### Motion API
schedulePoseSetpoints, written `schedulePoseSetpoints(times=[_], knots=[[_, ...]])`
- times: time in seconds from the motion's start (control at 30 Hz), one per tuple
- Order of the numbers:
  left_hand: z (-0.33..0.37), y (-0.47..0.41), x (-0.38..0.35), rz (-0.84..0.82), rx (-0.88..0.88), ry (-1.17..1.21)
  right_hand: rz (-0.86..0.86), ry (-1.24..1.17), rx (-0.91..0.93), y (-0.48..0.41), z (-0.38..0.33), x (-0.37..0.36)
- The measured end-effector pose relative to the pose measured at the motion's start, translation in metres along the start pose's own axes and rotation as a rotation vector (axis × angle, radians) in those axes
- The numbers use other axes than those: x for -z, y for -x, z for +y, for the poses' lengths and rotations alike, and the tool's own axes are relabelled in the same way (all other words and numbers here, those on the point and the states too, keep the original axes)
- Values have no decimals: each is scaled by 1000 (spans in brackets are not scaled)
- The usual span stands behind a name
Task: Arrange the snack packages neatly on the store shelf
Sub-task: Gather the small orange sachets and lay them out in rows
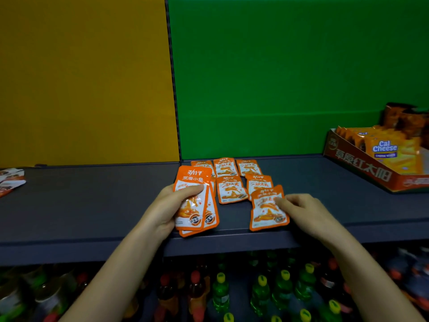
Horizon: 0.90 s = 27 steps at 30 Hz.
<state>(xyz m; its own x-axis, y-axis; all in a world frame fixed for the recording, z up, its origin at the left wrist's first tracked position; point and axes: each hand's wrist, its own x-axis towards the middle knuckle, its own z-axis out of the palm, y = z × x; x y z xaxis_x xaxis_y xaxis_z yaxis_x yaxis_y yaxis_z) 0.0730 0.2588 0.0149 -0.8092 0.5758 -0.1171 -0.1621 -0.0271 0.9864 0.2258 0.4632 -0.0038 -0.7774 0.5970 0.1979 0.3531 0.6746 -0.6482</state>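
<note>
Several small orange-and-white snack packets (229, 182) lie flat in rows on the dark grey shelf (92, 201), near the green back panel. My left hand (166, 208) grips a small stack of the same packets (193, 201), thumb across the top one, held just above the shelf's front. My right hand (299, 209) rests on the shelf with its fingertips touching the right edge of one packet (268, 209) that lies tilted at the front of the right column, overlapping the packet behind it.
An open orange display box (362, 168) of Cal Cheese wafers stands at the right end of the shelf, with dark snack bags (404, 117) behind it. Loose packets (10, 182) lie at the far left. Several bottles (262, 289) fill the level below.
</note>
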Motion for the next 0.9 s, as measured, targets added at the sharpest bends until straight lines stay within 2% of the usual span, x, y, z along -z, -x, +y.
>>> schedulePoseSetpoints(times=[0.2, 0.43, 0.6, 0.8, 0.9], knots=[[1, -1, 4, -30, 65, -65, 44, 165, 11, -4, 8, -7], [0, 1, 4, -4, 57, -108, 106, 322, 11, -14, 9, -12], [-2, 5, -1, -3, 32, -114, 251, 167, 123, 1, -10, -10], [-7, 10, -16, -52, -16, -69, 0, 60, 294, 19, -65, -36], [-8, 9, -18, -34, -45, -56, 25, -4, 263, 16, -69, -48]])
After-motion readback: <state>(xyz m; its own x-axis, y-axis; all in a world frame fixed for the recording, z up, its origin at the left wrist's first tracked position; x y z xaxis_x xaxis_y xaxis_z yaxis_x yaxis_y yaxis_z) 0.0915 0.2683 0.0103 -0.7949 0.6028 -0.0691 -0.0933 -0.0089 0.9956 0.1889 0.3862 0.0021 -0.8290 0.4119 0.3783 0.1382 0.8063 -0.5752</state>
